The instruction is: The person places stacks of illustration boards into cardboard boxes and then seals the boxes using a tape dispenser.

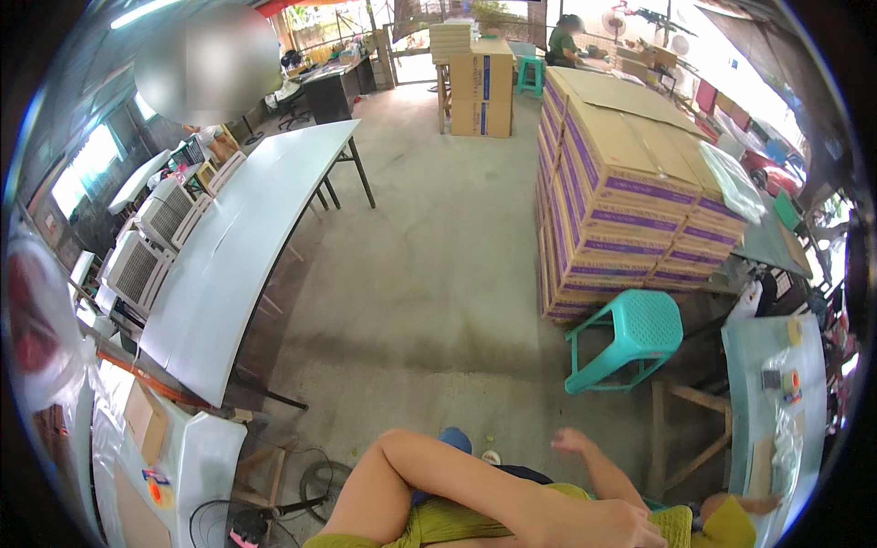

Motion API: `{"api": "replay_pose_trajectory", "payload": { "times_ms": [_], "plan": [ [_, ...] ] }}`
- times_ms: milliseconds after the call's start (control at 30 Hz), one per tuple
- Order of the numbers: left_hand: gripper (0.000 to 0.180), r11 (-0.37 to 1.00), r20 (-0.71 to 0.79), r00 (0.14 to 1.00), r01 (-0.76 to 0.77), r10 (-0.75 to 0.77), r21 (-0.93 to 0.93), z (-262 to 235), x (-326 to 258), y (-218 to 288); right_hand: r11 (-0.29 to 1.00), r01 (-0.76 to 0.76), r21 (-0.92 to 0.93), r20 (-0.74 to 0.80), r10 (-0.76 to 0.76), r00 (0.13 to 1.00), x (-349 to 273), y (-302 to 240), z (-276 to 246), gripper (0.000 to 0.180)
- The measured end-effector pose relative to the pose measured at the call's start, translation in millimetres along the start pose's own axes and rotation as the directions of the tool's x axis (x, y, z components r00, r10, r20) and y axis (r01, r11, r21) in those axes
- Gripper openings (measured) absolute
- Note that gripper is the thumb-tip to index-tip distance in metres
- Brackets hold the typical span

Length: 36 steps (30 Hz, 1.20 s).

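Observation:
My left arm is bent at the elbow and crosses my body to the right. At its end, my left hand has its fingers curled against my right arm, beside the yellow-green sleeve; whether anything lies inside the fingers is hidden. Low over the grey floor, my right hand is held out with loosely extended fingers and nothing in it. Nearest to that hand on the right stands a turquoise plastic stool.
A long white table runs along the left. Stacked brown cartons rise at right behind the stool. Worktables with tape rolls flank me. A person in yellow-green reaches to the right table; another person is farther back.

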<state>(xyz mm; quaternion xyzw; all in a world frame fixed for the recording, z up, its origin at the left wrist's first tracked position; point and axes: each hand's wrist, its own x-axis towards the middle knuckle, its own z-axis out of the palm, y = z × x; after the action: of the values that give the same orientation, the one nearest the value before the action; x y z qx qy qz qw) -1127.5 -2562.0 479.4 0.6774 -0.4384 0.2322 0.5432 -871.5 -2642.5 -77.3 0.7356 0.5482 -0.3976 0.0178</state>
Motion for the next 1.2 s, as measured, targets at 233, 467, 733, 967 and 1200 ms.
{"api": "replay_pose_trajectory", "payload": {
  "times_ms": [233,467,733,967,1200],
  "plan": [
    [0.012,0.995,0.015,1.0,0.011,-0.01,-0.1,-282.5,-81.1,-74.2,0.98,0.149,0.131,-0.366,-0.092,0.926,305.3,-169.6,-343.4,0.049],
    [0.021,0.932,0.118,0.932,0.353,-0.342,-0.081,-616.5,-170.4,-135.7,0.984,0.047,0.17,-0.18,-0.016,0.984,511.7,-182.1,-432.9,0.055],
    [0.014,0.881,0.116,0.897,0.442,-0.427,-0.169,-922.6,-229.0,-251.0,0.556,-0.553,0.62,0.19,0.577,0.794,597.5,-126.7,-450.3,0.051],
    [0.012,0.869,0.099,0.876,0.481,-0.472,-0.117,-1211.2,-233.9,-358.9,0.443,-0.615,0.652,0.172,0.704,0.689,781.8,-103.3,-670.0,0.052],
    [0.042,0.623,0.134,0.628,0.778,-0.766,-0.085,-1478.0,-255.9,-464.7,0.86,-0.233,0.453,-0.314,0.399,0.861,1138.1,-150.7,-1015.6,0.053]
  ]
}}
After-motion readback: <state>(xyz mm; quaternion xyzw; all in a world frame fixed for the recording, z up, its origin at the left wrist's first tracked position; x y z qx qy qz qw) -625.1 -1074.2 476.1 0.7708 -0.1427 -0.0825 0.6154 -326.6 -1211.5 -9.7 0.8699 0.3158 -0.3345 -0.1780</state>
